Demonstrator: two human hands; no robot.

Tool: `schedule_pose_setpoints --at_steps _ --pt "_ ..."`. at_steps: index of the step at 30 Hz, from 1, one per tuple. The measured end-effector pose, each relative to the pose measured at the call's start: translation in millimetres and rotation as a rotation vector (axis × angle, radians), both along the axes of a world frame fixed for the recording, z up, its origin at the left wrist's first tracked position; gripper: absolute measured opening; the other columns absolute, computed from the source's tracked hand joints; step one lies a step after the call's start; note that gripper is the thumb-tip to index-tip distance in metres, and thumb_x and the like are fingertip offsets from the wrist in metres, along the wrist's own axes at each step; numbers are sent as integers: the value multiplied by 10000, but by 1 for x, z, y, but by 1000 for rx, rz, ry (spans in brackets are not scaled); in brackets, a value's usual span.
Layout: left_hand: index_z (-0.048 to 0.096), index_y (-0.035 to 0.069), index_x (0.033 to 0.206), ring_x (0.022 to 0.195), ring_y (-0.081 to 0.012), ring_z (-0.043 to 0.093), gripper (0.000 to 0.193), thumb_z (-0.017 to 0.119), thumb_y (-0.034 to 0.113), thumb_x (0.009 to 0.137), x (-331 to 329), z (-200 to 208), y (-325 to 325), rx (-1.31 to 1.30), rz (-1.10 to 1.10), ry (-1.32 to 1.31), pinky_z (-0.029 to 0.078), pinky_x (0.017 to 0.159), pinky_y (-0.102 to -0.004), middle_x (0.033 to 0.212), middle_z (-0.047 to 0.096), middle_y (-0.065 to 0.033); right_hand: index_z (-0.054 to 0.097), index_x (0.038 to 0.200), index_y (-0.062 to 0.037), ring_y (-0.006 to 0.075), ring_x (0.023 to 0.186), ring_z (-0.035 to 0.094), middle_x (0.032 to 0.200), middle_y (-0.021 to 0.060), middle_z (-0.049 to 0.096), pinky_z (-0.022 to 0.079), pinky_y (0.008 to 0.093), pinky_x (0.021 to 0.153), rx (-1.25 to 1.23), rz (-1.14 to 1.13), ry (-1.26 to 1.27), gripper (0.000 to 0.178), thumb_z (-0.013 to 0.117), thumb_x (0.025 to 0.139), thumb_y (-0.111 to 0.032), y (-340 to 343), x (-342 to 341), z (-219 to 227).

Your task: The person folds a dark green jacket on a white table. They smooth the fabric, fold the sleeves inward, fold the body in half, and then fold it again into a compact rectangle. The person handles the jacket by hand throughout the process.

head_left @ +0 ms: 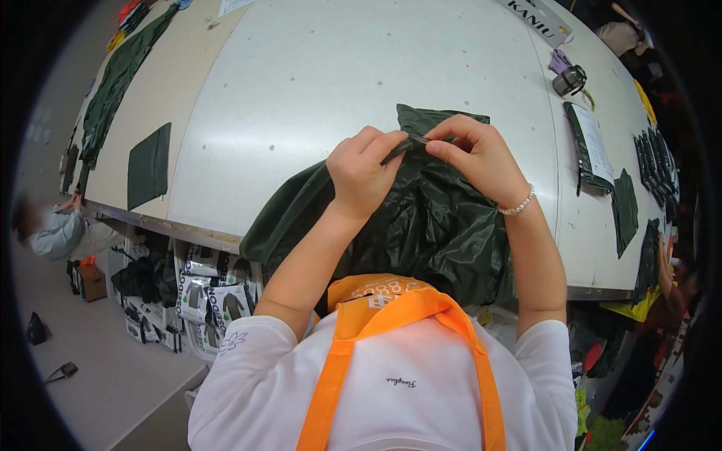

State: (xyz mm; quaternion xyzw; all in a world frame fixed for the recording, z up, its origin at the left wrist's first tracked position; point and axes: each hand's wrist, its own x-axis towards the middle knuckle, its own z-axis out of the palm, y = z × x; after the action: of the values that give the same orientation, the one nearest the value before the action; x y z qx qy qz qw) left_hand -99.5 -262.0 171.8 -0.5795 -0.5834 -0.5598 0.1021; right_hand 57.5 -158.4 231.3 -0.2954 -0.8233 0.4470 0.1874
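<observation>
A dark green, shiny garment lies over the table's near edge and hangs toward my lap. My left hand is closed on a folded edge of it, with thumb and forefinger pinched together. Close beside it, my right hand makes a pinch around a small, thin, light-coloured piece at the fabric; its kind is too small to tell. The two hands' fingertips nearly meet above the cloth. Beyond them, a flat end of the same green cloth rests on the table.
The pale table spreads ahead. A folded green piece lies left; a dark flask and a green packet with a white sheet lie right. Bagged packages fill a bin below left. A person works at the far left.
</observation>
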Motion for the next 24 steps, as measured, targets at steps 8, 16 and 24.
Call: schedule_pose_setpoints --at_steps 8,16,24 --pt "667 40 911 746 -246 602 261 742 2 664 -15 -8 9 -193 110 -7 481 666 -312 806 619 -92 672 940 -20 75 670 518 798 10 647 439 216 629 -103 -280 68 221 702 814 -199 24 25 -24" --pt "424 20 1323 1045 -237 494 618 713 159 794 -51 -53 -3 -490 237 -184 391 917 -346 1190 518 -118 657 1025 -20 347 958 580 968 213 620 465 400 869 203 -1073 -525 263 650 787 -130 133 313 -255" --pt "481 36 1277 833 -121 561 514 681 90 807 60 -106 6 -949 -115 -470 454 711 -242 1042 579 -66 588 1165 -50 377 963 541 1115 212 541 419 407 920 563 -1342 -838 358 628 826 -159 119 390 -294"
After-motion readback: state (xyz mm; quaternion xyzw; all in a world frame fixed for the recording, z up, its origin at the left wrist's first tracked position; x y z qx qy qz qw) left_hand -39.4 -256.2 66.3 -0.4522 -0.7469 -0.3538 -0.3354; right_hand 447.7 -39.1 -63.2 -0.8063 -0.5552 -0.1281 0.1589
